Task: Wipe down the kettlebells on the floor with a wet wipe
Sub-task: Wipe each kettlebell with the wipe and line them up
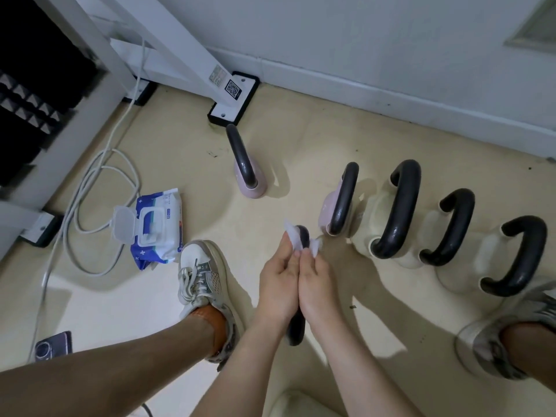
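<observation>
My left hand (pixel 278 278) and my right hand (pixel 316 278) are pressed together around the black handle (pixel 296 329) of a kettlebell between my feet. Both pinch a white wet wipe (pixel 293 236) wrapped over the handle's top end. The body of that kettlebell is hidden under my hands. Several more kettlebells stand on the floor: a pink one (pixel 245 164) ahead, a second pink one (pixel 340 203) to its right, then cream ones with black handles (pixel 397 212) (pixel 448 230) (pixel 517 257) in a row to the right.
An open blue pack of wet wipes (pixel 156 224) lies left of my left shoe (pixel 201 278). White cables (pixel 99 206) loop on the floor. A phone (pixel 52 346) lies at lower left. A white equipment frame foot (pixel 231 100) stands by the wall. My right shoe (pixel 496 335) is at far right.
</observation>
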A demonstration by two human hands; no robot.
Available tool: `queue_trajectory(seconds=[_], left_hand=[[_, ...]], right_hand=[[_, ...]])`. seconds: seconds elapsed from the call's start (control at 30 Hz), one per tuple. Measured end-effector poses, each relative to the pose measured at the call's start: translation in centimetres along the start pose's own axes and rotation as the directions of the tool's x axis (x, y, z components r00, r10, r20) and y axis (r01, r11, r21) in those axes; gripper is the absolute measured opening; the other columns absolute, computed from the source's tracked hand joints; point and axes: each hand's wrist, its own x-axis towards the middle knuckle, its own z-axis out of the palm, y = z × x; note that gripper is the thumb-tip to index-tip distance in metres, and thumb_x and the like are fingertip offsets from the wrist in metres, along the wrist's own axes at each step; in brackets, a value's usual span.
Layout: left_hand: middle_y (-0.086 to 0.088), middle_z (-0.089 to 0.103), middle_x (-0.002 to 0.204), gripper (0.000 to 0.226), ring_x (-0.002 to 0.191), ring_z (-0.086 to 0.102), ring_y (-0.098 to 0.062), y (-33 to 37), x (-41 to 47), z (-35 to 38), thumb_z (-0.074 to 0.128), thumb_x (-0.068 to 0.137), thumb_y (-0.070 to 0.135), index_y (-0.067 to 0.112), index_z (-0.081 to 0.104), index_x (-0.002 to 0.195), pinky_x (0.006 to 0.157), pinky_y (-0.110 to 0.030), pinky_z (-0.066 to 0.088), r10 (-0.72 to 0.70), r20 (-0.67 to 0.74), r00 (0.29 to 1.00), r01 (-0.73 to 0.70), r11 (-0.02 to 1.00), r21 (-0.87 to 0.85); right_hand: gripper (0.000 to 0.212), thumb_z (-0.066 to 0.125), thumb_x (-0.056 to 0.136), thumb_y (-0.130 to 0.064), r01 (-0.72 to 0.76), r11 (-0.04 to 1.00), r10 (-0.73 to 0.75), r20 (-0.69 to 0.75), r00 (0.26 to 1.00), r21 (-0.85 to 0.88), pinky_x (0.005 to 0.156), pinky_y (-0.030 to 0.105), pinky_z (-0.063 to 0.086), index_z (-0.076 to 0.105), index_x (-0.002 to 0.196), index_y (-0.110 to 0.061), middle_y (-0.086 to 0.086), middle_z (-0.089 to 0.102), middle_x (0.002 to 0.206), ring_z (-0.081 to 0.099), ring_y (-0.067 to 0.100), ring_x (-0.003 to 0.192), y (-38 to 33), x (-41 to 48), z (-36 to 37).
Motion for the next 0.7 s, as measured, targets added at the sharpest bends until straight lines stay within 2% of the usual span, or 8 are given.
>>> queue_trajectory(seconds=[0.1, 0.2, 0.27, 0.33, 0.43, 0.5, 0.6, 0.7], left_hand=[[0.012, 0.062, 0.130, 0.041, 0.119, 0.056, -0.001, 0.1, 0.8, -0.4, 0.042, 0.100, 0.013, 0.028, 0.054, 0.137, 0.106, -0.021, 0.041, -0.025, 0.041, 0.999, 0.022, 0.998, 0.055], [0.007, 0.066, 0.084, 0.023, 0.080, 0.060, -0.007, 1.5, 2.3, -0.8, 0.041, 0.097, 0.017, 0.015, 0.064, 0.096, 0.070, -0.013, 0.046, -0.061, 0.091, 0.994, 0.052, 0.994, 0.100], [0.006, 0.062, 0.072, 0.027, 0.070, 0.058, -0.010, 2.1, 3.3, -1.3, 0.040, 0.100, 0.026, 0.015, 0.060, 0.085, 0.059, -0.018, 0.044, -0.098, 0.112, 0.989, 0.077, 0.981, 0.179], [0.004, 0.060, 0.062, 0.035, 0.058, 0.058, -0.011, 2.2, 3.9, -2.0, 0.037, 0.102, 0.034, 0.016, 0.059, 0.082, 0.051, -0.019, 0.043, -0.160, 0.163, 0.974, 0.111, 0.955, 0.275], [-0.003, 0.052, 0.041, 0.061, 0.043, 0.051, -0.015, 2.1, 4.1, -3.0, 0.030, 0.104, 0.040, 0.011, 0.052, 0.054, 0.050, -0.018, 0.043, -0.200, 0.220, 0.955, 0.109, 0.924, 0.367], [-0.007, 0.054, 0.044, 0.067, 0.049, 0.053, -0.020, 1.9, 4.0, -3.1, 0.029, 0.103, 0.039, 0.008, 0.051, 0.048, 0.057, -0.019, 0.045, -0.237, 0.173, 0.956, 0.166, 0.923, 0.347], [-0.009, 0.063, 0.076, 0.047, 0.074, 0.057, -0.023, 0.6, 3.8, -3.1, 0.034, 0.100, 0.038, 0.008, 0.063, 0.078, 0.074, -0.030, 0.044, -0.325, 0.074, 0.943, 0.290, 0.909, 0.298], [-0.004, 0.054, 0.077, 0.032, 0.075, 0.048, -0.020, -0.7, 3.4, -3.0, 0.037, 0.091, 0.035, 0.013, 0.055, 0.077, 0.072, -0.032, 0.038, -0.363, 0.043, 0.931, 0.328, 0.881, 0.340]], right_hand=[[0.036, 0.047, 0.098, -0.035, -0.060, 0.997, 0.063, -0.059, 0.996, 0.053, 0.078, 0.042, 0.057, 0.064, 0.078, -0.011, 0.009, 0.071, 0.078, 0.070, 0.026, 0.079, 0.3, 0.1, -0.5], [0.035, 0.053, 0.095, -0.043, -0.285, 0.900, 0.231, 0.193, 0.954, 0.330, 0.082, 0.039, 0.056, 0.071, 0.087, -0.014, 0.009, 0.075, 0.086, 0.072, 0.022, 0.085, -0.5, 0.9, -0.9], [0.043, 0.053, 0.092, -0.053, -0.446, 0.800, 0.328, 0.331, 0.885, 0.400, 0.083, 0.039, 0.056, 0.071, 0.095, -0.014, 0.010, 0.075, 0.091, 0.071, 0.023, 0.086, -0.8, 1.7, -0.6], [0.049, 0.056, 0.086, -0.062, -0.568, 0.709, 0.390, 0.439, 0.809, 0.418, 0.067, 0.033, 0.053, 0.069, 0.090, -0.014, 0.010, 0.067, 0.076, 0.064, 0.023, 0.068, -1.4, 2.8, -0.4], [0.055, 0.058, 0.079, -0.068, -0.676, 0.654, 0.432, 0.566, 0.702, 0.340, 0.054, 0.026, 0.044, 0.064, 0.075, -0.013, 0.006, 0.056, 0.056, 0.055, 0.019, 0.046, -2.2, 3.7, -0.7], [0.060, 0.056, 0.080, -0.070, -0.687, 0.660, 0.431, 0.597, 0.677, 0.303, 0.056, 0.029, 0.045, 0.063, 0.075, -0.010, 0.007, 0.060, 0.055, 0.060, 0.020, 0.046, -2.3, 3.8, -1.0], [0.065, 0.049, 0.082, -0.072, -0.632, 0.712, 0.378, 0.593, 0.711, 0.304, 0.062, 0.029, 0.051, 0.062, 0.094, -0.009, 0.005, 0.065, 0.065, 0.065, 0.019, 0.057, -1.4, 3.6, -1.5], [0.065, 0.043, 0.085, -0.071, -0.577, 0.762, 0.349, 0.564, 0.748, 0.294, 0.069, 0.030, 0.052, 0.060, 0.103, -0.012, 0.003, 0.066, 0.072, 0.066, 0.018, 0.067, -0.7, 3.3, -2.0]])
